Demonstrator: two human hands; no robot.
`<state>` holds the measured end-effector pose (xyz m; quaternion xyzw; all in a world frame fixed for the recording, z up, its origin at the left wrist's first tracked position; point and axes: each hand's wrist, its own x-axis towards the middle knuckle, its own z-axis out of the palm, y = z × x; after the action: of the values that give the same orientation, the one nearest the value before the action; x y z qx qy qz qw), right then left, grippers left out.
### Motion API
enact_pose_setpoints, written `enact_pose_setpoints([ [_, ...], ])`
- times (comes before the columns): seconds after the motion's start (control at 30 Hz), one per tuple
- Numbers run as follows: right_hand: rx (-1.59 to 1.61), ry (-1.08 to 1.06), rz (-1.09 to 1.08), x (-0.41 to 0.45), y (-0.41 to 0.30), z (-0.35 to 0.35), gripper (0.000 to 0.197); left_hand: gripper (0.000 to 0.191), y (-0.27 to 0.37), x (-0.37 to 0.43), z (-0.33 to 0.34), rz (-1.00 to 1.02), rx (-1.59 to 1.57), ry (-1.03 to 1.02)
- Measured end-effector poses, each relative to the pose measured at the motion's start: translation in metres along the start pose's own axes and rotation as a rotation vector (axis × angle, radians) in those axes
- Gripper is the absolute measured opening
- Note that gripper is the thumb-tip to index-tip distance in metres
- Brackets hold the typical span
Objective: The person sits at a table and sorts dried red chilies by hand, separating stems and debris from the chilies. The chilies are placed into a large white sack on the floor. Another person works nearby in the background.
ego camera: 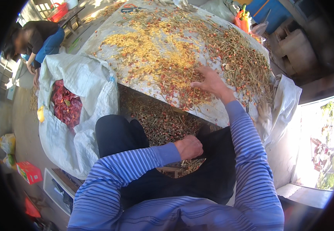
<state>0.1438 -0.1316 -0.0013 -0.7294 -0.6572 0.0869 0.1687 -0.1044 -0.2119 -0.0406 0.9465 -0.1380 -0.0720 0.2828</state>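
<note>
My right hand (211, 82) is over the near part of the sheet-covered table (207, 117), thumb and fingers apart. Beneath and beside it lie dried red chilli scraps and stalks (181, 86). A spread of yellow seeds (143, 43) covers the middle of the tabletop. Farther right is a heap of dry stems with red bits (246, 57). My left hand (188, 147) is curled into a loose fist by my right thigh; nothing shows in it, though its palm is hidden. To my left stands a white woven sack (97, 86) with dried red chilli skins (65, 104) inside.
Stems and scraps (164, 121) cover the floor under the table edge. Orange-handled shears (130, 8) lie at the table's far left. Pale gloves (263, 117) hang at its right edge. Another person (39, 40) bends down beyond the sack. A red box (29, 172) is on the floor.
</note>
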Motion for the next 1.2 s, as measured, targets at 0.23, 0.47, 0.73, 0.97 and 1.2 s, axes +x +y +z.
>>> enact_pose_setpoints([
  [0.23,-0.172,-0.136,-0.227,-0.016,-0.034,0.03,0.076,0.006,0.0,-0.003,0.006,0.008,-0.054,0.04],
  [0.47,-0.094,0.011,-0.155,0.0,0.015,0.016,0.04,0.008,-0.005,-0.005,0.001,0.021,-0.097,0.028],
  [0.73,-0.07,0.044,0.199,-0.004,0.039,0.009,0.051,0.009,-0.008,-0.001,0.003,0.014,-0.079,0.046],
  [0.97,0.055,-0.049,0.128,0.0,0.026,0.011,0.037,0.008,-0.009,0.0,0.006,0.025,0.058,0.046],
  [1.2,0.252,-0.057,0.117,0.003,0.012,0.0,0.037,0.008,-0.008,-0.001,0.005,0.021,0.11,0.055],
])
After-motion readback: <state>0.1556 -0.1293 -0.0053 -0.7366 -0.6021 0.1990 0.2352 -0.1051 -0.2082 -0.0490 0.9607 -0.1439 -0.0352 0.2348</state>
